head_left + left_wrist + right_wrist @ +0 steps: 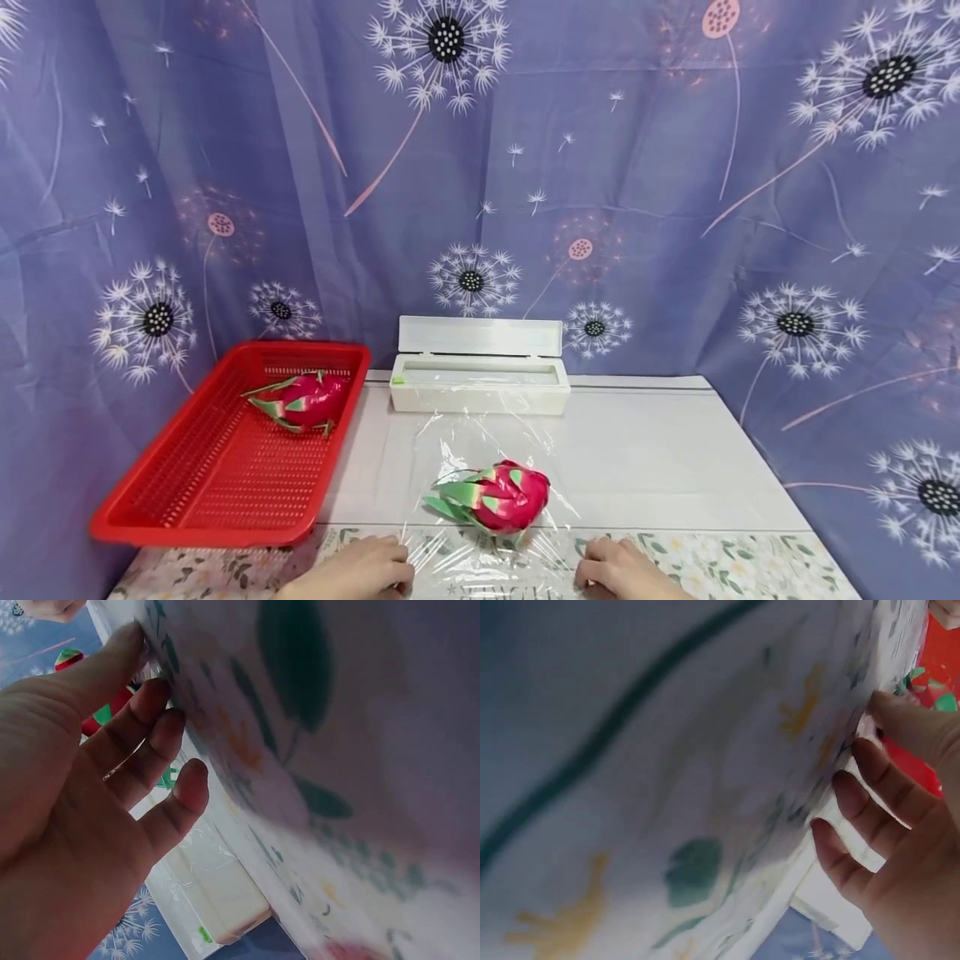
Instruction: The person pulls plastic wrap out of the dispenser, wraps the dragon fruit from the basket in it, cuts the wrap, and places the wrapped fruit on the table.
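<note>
A sheet of clear cling film [435, 554] runs from a white dispenser box [480, 396] toward the front of the table. On the film sits a pink dragon fruit [513, 497] with green scales, its leafy end to the left. At the film's front left, my left hand [363, 571] pinches its edge between thumb and fingers. My right hand [626, 571] pinches the film's front right edge in the same way. In the left wrist view, the left thumb and index fingertip [155, 691] come close together at the tabletop. The right fingertips [866, 750] likewise meet the cloth's surface.
A red plastic basket [112, 529] stands at the left with another dragon fruit [311, 402] in it. The dispenser's lid [480, 336] is raised. White and floral coverings [720, 550] lie on the table. A blue dandelion-print curtain [645, 150] hangs behind and at both sides.
</note>
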Demonstrator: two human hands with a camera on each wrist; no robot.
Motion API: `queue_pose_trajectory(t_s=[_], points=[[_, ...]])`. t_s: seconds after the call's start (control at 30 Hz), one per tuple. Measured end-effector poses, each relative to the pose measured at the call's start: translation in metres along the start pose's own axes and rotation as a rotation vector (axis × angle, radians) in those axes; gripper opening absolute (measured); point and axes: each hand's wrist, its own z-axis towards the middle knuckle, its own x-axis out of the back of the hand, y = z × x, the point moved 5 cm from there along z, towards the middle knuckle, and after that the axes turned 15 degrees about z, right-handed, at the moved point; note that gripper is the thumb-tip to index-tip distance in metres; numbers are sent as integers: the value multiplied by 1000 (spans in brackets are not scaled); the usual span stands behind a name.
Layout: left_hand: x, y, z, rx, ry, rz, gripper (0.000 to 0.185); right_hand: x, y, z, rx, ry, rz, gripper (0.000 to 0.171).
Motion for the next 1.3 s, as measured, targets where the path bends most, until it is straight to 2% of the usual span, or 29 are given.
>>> queue_pose_trajectory(t_s=[0.07, 0.13, 0.2, 0.3, 0.37, 0.47, 0.57, 0.7, 0.87, 0.93, 1.1, 1.3], points=[[-2, 3, -3, -21, 67, 87, 17, -1, -2, 0, -14, 5, -23, 13], [-2, 6, -5, -20, 95, 131, 17, 0, -5, -1, -14, 22, -35, 12], [-2, 5, -8, 12, 71, 93, 16, 2, -7, -2, -31, 46, -26, 14], [-1, 3, -12, 66, 15, 20, 18, 9, -8, -3, -9, 116, 12, 23], [-1, 2, -12, 72, 19, 28, 18, 15, -11, -4, 22, 178, 42, 30], [1, 4, -12, 49, 66, 116, 17, 22, -17, -6, 127, 293, 33, 38], [5, 4, -11, 61, 36, 109, 17, 27, -21, -7, 177, 363, 1, 40], [16, 0, -13, 123, -27, 8, 24, 32, -25, -8, 155, 401, -48, 35], [39, -7, -13, 219, 20, -73, 20, 41, -30, -4, 121, 434, -48, 38], [48, -10, -11, 247, 53, -59, 24, 46, -32, 0, 131, 450, -28, 41], [63, -20, -8, 304, 98, 19, 17, 58, -33, 9, 124, 490, -7, 38], [69, -37, -5, 367, 151, 46, 18, 69, -31, 19, 56, 520, -31, 37]])
